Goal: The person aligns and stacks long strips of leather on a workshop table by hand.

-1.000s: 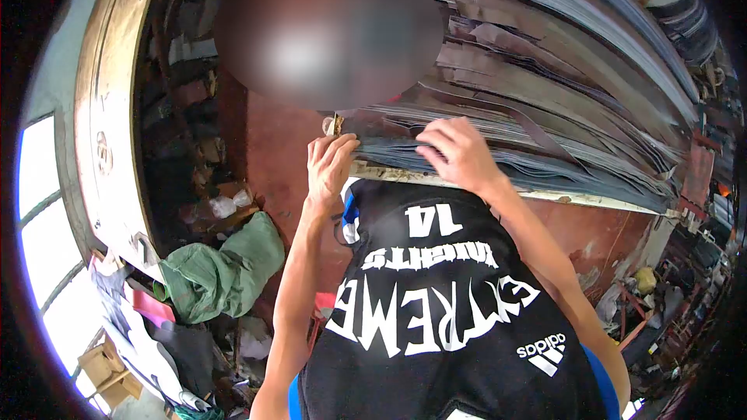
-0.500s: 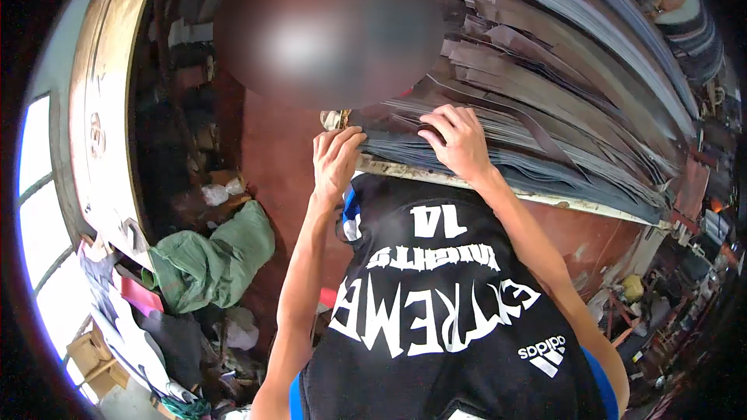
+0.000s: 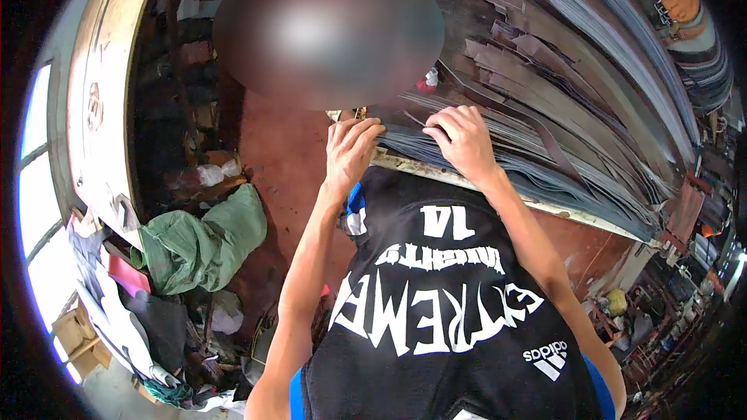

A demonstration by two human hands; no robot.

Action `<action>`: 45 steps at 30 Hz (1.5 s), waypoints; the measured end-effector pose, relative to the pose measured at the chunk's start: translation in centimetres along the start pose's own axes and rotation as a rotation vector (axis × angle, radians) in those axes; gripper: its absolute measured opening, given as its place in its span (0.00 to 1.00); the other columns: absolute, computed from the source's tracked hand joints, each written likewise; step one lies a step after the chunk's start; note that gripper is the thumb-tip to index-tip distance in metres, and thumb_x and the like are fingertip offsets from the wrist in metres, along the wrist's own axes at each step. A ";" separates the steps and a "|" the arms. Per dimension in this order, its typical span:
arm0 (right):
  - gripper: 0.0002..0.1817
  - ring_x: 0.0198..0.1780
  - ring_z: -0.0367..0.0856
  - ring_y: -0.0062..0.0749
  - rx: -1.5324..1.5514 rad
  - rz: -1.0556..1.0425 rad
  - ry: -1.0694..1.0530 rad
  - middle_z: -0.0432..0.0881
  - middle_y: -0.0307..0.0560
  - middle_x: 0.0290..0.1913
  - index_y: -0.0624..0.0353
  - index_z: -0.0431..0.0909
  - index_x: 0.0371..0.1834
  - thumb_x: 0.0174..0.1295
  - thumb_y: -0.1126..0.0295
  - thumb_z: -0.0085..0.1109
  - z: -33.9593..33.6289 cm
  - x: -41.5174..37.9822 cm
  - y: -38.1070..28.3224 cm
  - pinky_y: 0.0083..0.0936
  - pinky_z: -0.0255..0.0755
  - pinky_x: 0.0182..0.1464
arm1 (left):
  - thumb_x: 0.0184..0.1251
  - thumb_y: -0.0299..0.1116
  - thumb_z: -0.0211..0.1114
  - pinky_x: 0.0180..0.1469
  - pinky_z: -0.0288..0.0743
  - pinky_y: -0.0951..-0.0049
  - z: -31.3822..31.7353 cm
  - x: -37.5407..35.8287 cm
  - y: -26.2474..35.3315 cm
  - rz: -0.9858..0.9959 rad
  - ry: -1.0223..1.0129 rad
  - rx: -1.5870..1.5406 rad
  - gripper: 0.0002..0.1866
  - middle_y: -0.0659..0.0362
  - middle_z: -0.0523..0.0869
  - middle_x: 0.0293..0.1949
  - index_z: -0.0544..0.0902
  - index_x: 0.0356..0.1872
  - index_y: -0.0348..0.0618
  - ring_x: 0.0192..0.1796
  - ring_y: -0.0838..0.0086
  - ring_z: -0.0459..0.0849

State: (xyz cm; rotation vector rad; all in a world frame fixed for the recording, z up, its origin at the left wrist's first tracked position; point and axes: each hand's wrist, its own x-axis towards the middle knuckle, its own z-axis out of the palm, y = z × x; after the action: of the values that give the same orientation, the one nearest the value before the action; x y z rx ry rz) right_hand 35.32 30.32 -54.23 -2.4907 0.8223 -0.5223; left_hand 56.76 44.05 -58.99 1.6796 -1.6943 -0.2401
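Note:
A thick stack of thin grey sheets (image 3: 545, 163) lies fanned along a workbench with a pale front edge (image 3: 436, 173). My left hand (image 3: 350, 149) curls its fingers over the stack's near left corner. My right hand (image 3: 461, 140) sits a little to the right on top of the sheets, fingertips bent down into their edges. Both arms reach forward past my black printed shirt (image 3: 443, 295). Which single sheet each hand has hold of is hidden by the fingers.
More grey and brown strips (image 3: 560, 54) lie piled behind the stack. A person stands close behind the bench's left end. On the floor to the left are a green sack (image 3: 198, 245), scraps and a wooden panel (image 3: 97, 101). Clutter fills the right floor.
My left hand has slid right onto the stack's corner, closer to my right hand. My right hand stays on the sheets. The view has tilted slightly.

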 end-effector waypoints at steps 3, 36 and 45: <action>0.07 0.40 0.79 0.36 0.038 -0.024 0.006 0.83 0.38 0.36 0.54 0.83 0.36 0.62 0.66 0.71 1.2 0.2 -0.4 0.34 0.71 0.48 | 0.50 0.19 0.72 0.59 0.73 0.57 0.0 -0.1 0.0 -0.005 0.008 0.006 0.24 0.59 0.87 0.55 0.86 0.51 0.46 0.55 0.59 0.82; 0.09 0.41 0.79 0.34 -0.011 -0.082 -0.085 0.83 0.37 0.39 0.55 0.87 0.42 0.59 0.69 0.68 1.9 0.4 -2.3 0.33 0.73 0.47 | 0.47 0.21 0.74 0.58 0.74 0.56 -0.2 -0.3 -0.2 0.008 0.018 -0.006 0.23 0.60 0.87 0.60 0.87 0.49 0.48 0.54 0.61 0.83; 0.09 0.41 0.79 0.36 0.002 -0.080 -0.133 0.83 0.38 0.39 0.55 0.87 0.42 0.59 0.70 0.66 1.4 0.9 -2.3 0.34 0.74 0.47 | 0.51 0.23 0.73 0.59 0.74 0.56 -0.4 0.0 -0.4 0.065 0.002 0.004 0.21 0.61 0.88 0.60 0.86 0.50 0.48 0.54 0.62 0.84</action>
State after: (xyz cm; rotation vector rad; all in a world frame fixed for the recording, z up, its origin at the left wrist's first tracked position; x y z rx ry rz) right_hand 37.75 31.81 -54.01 -2.5334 0.6726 -0.3792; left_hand 57.36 44.18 -58.94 1.6239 -1.7458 -0.2040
